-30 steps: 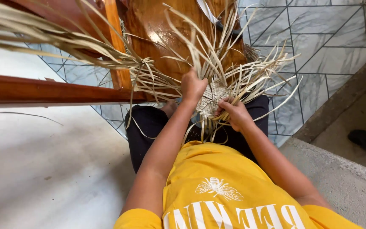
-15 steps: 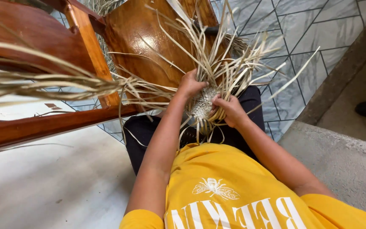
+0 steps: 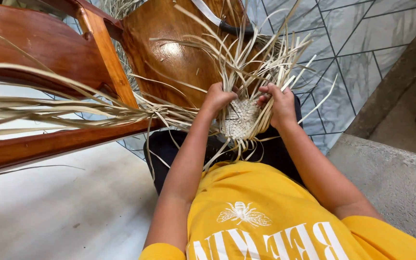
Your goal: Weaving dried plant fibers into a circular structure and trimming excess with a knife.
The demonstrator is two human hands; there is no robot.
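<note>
both hands [image 3: 249,102] on woven straw piece [image 3: 240,118]

Yellow short-sleeve tee w/ white insect print, dark trousers

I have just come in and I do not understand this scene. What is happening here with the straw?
A seated person in a yellow shirt holds a small woven piece of pale straw over the lap. The left hand and the right hand each grip one side of it. Many loose strips stick out from its edges. A long bundle of strips lies across a wooden chair on the left.
</note>
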